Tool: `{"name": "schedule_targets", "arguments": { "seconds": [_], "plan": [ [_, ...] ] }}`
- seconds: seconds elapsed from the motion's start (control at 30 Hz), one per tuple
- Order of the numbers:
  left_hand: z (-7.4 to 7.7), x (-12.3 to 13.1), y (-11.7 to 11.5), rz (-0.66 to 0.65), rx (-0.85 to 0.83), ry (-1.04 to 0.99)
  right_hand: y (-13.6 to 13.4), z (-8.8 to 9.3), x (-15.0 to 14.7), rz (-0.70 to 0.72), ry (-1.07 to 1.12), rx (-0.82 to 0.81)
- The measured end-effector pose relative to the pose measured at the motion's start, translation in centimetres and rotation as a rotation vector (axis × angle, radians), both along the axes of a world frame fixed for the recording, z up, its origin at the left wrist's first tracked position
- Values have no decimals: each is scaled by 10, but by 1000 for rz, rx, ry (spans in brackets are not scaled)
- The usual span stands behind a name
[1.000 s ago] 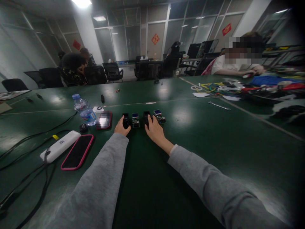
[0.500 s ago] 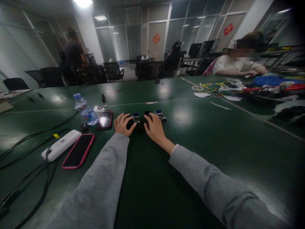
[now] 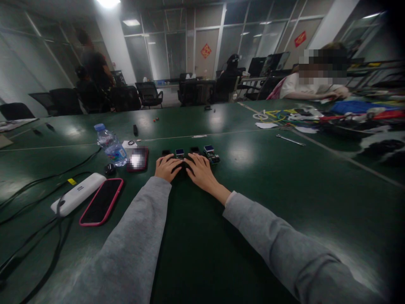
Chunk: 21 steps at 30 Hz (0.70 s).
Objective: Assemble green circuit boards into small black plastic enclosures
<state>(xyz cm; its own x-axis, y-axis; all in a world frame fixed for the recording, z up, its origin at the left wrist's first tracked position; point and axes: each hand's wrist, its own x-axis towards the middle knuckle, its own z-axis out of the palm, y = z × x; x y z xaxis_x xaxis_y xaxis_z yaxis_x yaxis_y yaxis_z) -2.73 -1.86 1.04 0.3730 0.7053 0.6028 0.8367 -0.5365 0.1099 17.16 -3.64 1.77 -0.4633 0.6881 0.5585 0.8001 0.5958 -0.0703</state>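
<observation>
Several small electronic modules stand in a row on the green table (image 3: 202,236). My left hand (image 3: 167,169) rests at the near side of a dark square piece (image 3: 166,152) and a small board with a screen (image 3: 179,152). Its fingers are bent but apart. Beside it, my right hand (image 3: 200,169) lies with fingers spread in front of another dark square piece (image 3: 194,150). A green circuit board with a screen (image 3: 212,155) sits just to its right. The fingertips of the two hands nearly meet. What lies under the palms is hidden.
At left are a water bottle (image 3: 111,145), a white power bank (image 3: 79,194), a pink-edged phone (image 3: 101,202), another phone (image 3: 138,160) and black cables (image 3: 58,242). A wrench (image 3: 290,140) and piled cables (image 3: 284,115) lie at right. A person (image 3: 313,86) sits across the table.
My hands have come closer together, the right one shifting left. The dark pieces and the right-hand board show more fully. The whole view has shifted slightly.
</observation>
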Motion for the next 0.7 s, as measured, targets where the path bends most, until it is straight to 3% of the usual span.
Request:
{"name": "schedule_targets", "arguments": {
  "seconds": [0.47, 0.7],
  "plan": [
    [0, 3, 0, 12, -21, 10, 0, -2, -1, -40, 7, 20],
    [-10, -7, 9, 210, 29, -271, 8, -10, 2, -150, 182, -9]
  ]
}}
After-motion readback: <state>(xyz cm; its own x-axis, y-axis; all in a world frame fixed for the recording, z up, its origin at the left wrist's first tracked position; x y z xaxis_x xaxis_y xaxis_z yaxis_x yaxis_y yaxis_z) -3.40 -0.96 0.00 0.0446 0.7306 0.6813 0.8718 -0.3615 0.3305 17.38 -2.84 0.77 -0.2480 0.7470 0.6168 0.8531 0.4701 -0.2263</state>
